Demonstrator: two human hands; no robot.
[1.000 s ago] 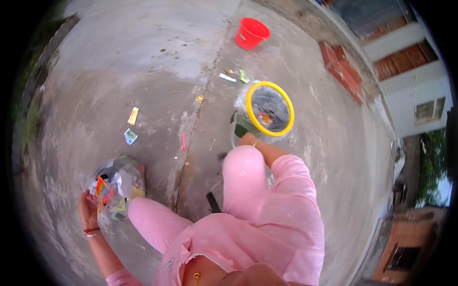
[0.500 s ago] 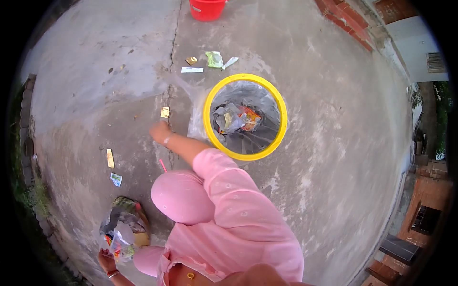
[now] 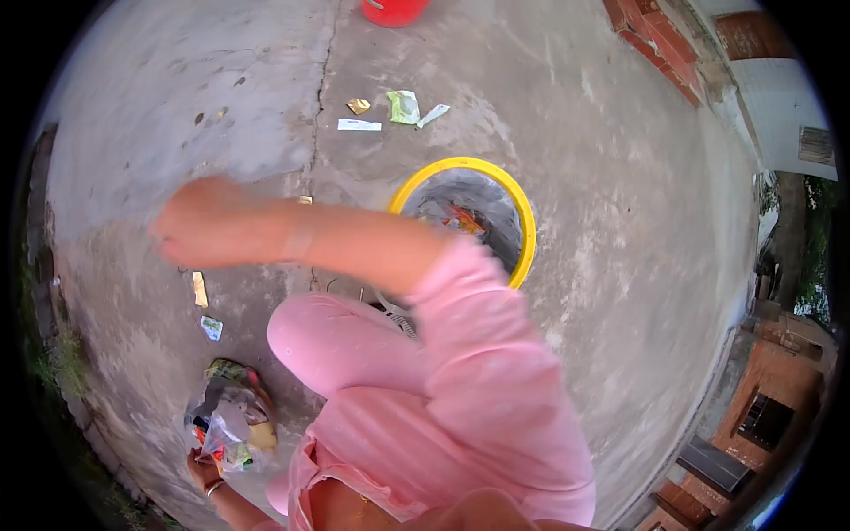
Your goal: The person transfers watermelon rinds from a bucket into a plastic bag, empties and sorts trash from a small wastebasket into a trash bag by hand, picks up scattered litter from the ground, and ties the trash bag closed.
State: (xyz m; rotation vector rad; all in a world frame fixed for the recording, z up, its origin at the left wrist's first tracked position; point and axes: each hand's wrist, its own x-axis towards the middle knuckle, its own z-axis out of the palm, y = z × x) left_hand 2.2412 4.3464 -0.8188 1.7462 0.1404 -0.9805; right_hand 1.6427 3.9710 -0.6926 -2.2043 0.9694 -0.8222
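At the lower left my left hand (image 3: 203, 469) grips the edge of a clear plastic bag (image 3: 232, 427) stuffed with mixed wrappers and scraps. My right hand (image 3: 205, 223) is stretched across to the left above the ground, blurred by motion, so its fingers cannot be made out. Below it lie a narrow gold wrapper (image 3: 200, 289) and a small blue-and-white wrapper (image 3: 211, 327). Another gold wrapper (image 3: 305, 200) peeks out behind my right forearm. That forearm also covers part of a yellow-rimmed bin (image 3: 529, 232), lined with plastic and holding wrappers.
Farther off on the concrete lie a gold wrapper (image 3: 358, 106), a white strip (image 3: 359, 125), and a green-and-white packet (image 3: 404, 107) beside a pale scrap (image 3: 433, 115). A red bucket (image 3: 394, 11) stands at the top edge. Red bricks (image 3: 651, 44) line the upper right.
My right hand has swept left and lifted, away from the gold wrapper near the crack; that wrapper stays on the ground. My left hand keeps hold of the plastic bag.
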